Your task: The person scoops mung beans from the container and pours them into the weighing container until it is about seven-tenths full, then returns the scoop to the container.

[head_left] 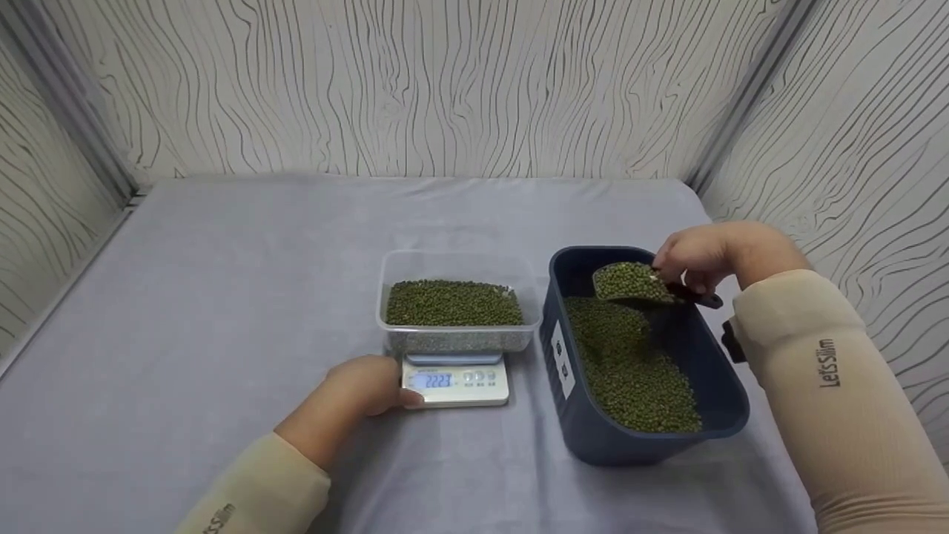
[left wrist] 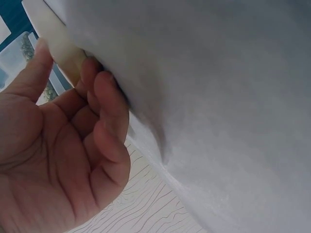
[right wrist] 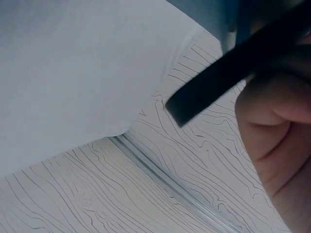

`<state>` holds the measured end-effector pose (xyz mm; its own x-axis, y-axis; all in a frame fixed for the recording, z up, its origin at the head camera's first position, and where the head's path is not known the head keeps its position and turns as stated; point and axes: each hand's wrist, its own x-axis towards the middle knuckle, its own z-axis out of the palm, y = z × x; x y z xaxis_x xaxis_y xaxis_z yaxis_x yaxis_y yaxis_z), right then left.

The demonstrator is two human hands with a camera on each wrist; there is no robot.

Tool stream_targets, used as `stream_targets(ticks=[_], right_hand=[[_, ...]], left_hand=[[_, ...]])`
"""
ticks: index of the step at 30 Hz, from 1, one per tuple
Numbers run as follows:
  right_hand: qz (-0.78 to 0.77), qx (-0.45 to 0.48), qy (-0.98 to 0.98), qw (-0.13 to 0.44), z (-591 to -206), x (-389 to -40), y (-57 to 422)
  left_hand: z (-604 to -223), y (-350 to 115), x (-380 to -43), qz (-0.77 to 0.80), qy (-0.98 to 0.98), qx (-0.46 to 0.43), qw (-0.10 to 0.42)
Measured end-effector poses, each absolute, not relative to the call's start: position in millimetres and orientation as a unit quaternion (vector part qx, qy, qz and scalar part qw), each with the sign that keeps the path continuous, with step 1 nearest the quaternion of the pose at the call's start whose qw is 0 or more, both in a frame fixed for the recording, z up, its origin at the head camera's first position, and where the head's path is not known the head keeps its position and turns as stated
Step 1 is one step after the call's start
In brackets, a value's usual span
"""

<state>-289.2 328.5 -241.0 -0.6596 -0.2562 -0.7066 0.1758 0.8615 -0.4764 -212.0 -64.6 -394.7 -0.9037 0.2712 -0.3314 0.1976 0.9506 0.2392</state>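
My right hand (head_left: 700, 256) grips the dark handle (right wrist: 228, 73) of a scoop heaped with green mung beans (head_left: 630, 282), held over the far end of a navy blue bin (head_left: 723, 393). More beans (head_left: 645, 386) lie in that bin, banked toward its left side. At the near left corner of a white kitchen scale (head_left: 485, 386), my left hand (head_left: 367, 386) pinches the edge, thumb on top and fingers curled against the side. The scale's display is lit with digits. On its platform sits a clear plastic container (head_left: 460, 263) holding a layer of mung beans (head_left: 452, 302).
A pale cloth (head_left: 245, 282) covers the table, wrinkled near the front. Wood-grain-patterned panels (head_left: 415, 89) rise behind and on both sides, joined by metal corner rails (head_left: 756, 93). A white label (head_left: 562, 360) is on the bin's left wall, close to the scale.
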Motion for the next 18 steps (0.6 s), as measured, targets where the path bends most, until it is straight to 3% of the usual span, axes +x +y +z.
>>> stream_targets(ticks=[18], right_hand=[[-0.262,-0.056,0.88,0.393,-230.0,-303.2,279.9]], left_hand=[[-386.8,-62.7,-206.6,0.106,0.97,0.12,0.182]])
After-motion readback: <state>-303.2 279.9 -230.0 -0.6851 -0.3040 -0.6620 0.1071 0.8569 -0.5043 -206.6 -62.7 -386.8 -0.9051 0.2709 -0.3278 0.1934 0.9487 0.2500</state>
